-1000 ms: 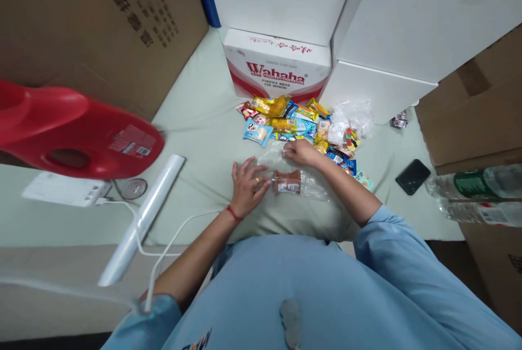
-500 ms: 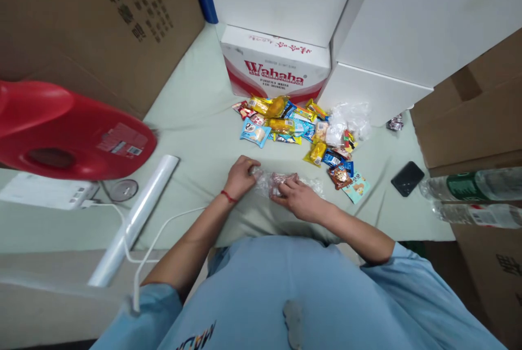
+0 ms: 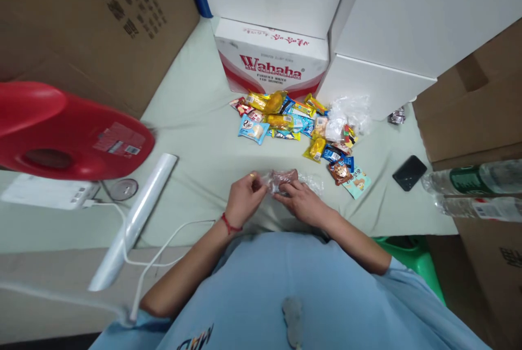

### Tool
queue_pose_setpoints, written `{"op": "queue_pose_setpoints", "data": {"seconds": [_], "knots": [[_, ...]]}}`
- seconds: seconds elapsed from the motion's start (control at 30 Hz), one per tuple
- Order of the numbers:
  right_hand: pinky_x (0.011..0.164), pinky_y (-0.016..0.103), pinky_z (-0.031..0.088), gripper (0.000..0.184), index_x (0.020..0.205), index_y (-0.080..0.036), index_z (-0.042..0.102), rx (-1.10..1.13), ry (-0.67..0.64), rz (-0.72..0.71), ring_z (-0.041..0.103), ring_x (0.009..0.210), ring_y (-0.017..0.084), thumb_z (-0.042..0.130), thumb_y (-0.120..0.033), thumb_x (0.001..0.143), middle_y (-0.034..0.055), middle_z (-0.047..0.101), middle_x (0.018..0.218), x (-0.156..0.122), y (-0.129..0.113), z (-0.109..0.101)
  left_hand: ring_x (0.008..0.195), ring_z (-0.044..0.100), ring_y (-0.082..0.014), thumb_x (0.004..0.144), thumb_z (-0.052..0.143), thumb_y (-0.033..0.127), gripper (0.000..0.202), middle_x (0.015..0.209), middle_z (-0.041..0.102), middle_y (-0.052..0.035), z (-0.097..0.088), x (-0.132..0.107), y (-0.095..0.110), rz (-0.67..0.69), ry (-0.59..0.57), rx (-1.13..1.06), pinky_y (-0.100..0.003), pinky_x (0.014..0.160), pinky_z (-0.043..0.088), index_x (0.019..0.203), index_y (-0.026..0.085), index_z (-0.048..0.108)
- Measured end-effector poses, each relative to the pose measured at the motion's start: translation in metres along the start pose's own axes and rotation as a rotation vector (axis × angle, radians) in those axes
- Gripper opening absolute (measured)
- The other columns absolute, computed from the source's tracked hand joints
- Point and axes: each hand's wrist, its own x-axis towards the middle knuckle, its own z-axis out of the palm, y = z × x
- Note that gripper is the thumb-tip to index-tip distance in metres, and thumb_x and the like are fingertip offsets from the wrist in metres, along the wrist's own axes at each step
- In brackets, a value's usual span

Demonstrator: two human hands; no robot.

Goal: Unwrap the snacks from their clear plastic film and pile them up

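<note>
Two hands pinch one bagged snack near the front edge.

The left hand (image 3: 243, 199) and right hand (image 3: 304, 204) each close their fingertips on one clear bag (image 3: 310, 181) that holds one brown snack (image 3: 284, 177), close to the front edge of the cloth (image 3: 196, 138). There is bare cloth to the left as far as one film roll (image 3: 134, 219). One snack pile (image 3: 293, 119) lies beyond, against one Wahaha box (image 3: 271, 59). One phone (image 3: 409, 173) and two bottles (image 3: 468, 181) line the right.

red jug (image 3: 73, 138) — cut off left | water bottles (image 3: 477, 192) — cut off right | wrapped brown snack (image 3: 284, 177) partly behind right hand (image 3: 304, 206)
</note>
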Motion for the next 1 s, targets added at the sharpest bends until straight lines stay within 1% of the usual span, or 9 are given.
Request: {"op": "queue_pose_setpoints", "data": {"seconds": [0.1,0.23,0.37,0.47,0.57,0.67,0.83,0.93,1.0], "knots": [[0.100,0.045,0.049,0.032,0.133,-0.021,0.071,0.076,0.037,-0.002,0.052,0.125,0.031,0.055,-0.023,0.105,0.0158,0.062,0.132,0.000,0.005,0.002,0.075,0.068,-0.0174,0.091,0.056,0.029,0.016,0.079,0.074,-0.0007,0.019,0.008,0.015,0.052,-0.090,-0.088,-0.030,0.071,0.056,0.092,0.022,0.070],[0.109,0.042,0.049,0.031,0.126,-0.020,0.072,0.307,0.185,-0.038,0.057,0.124,0.025,0.050,-0.016,0.103,0.0126,0.066,0.129,-0.009,0.020,0.004,0.107,0.070,-0.0235,0.087,0.050,0.013,0.032,0.113,0.077,-0.0084,0.048,0.013,0.024,0.239,-0.094,0.158,-0.040,0.100,0.058,0.104,0.019,0.077],[0.111,0.050,0.048,0.041,0.140,-0.019,0.062,0.230,0.470,0.469,0.054,0.128,0.032,0.058,-0.023,0.099,0.0176,0.059,0.140,-0.030,0.035,0.011,0.115,0.065,-0.0280,0.088,0.054,0.012,0.036,0.124,0.073,-0.0115,0.056,0.001,0.024,0.359,-0.070,0.386,-0.044,0.103,0.056,0.117,0.018,0.076],[0.107,0.054,0.047,0.039,0.128,-0.016,0.067,0.097,0.346,0.656,0.052,0.126,0.039,0.071,-0.028,0.091,0.0218,0.059,0.139,-0.040,0.039,0.011,0.116,0.063,-0.0296,0.090,0.056,0.014,0.039,0.130,0.072,-0.0111,0.053,-0.009,0.025,0.404,-0.072,0.488,-0.045,0.098,0.055,0.124,0.019,0.074],[0.087,0.038,0.050,0.011,0.104,-0.019,0.067,0.157,0.241,0.674,0.061,0.101,0.029,0.060,-0.025,0.097,0.0141,0.069,0.108,-0.038,0.038,-0.001,0.115,0.063,-0.0316,0.094,0.055,0.016,0.039,0.134,0.071,-0.0119,0.050,-0.013,0.028,0.398,-0.099,0.558,-0.049,0.093,0.051,0.129,0.019,0.073],[0.071,0.028,0.042,0.008,0.098,-0.021,0.062,0.304,0.277,0.646,0.061,0.080,0.021,0.061,-0.028,0.097,0.0047,0.068,0.088,-0.017,0.032,-0.022,0.121,0.062,-0.0328,0.096,0.051,0.015,0.039,0.137,0.071,-0.0130,0.053,-0.014,0.031,0.386,-0.081,0.609,-0.050,0.095,0.047,0.129,0.019,0.072],[0.076,0.027,0.040,0.007,0.099,-0.019,0.066,0.308,0.247,0.464,0.062,0.089,0.019,0.059,-0.020,0.100,0.0061,0.070,0.098,0.047,0.015,-0.034,0.128,0.063,-0.0332,0.095,0.047,0.009,0.036,0.126,0.074,-0.0201,0.054,-0.012,0.023,0.378,-0.129,0.607,-0.047,0.098,0.050,0.118,0.011,0.075],[0.076,0.028,0.042,0.021,0.102,-0.018,0.069,0.245,0.155,0.447,0.061,0.088,0.019,0.048,-0.021,0.106,0.0090,0.068,0.105,0.071,0.007,-0.029,0.129,0.064,-0.0311,0.090,0.050,0.011,0.042,0.134,0.071,-0.0211,0.035,-0.016,0.009,0.415,-0.116,0.471,-0.046,0.105,0.053,0.128,0.009,0.069],[0.078,0.030,0.044,0.026,0.106,-0.017,0.069,0.201,0.134,0.442,0.061,0.089,0.021,0.046,-0.026,0.109,0.0111,0.066,0.110,0.074,0.001,-0.023,0.135,0.061,-0.0277,0.092,0.049,0.015,0.050,0.147,0.064,-0.0182,0.014,-0.022,0.000,0.458,-0.030,0.353,-0.045,0.111,0.052,0.141,0.012,0.061]]}}
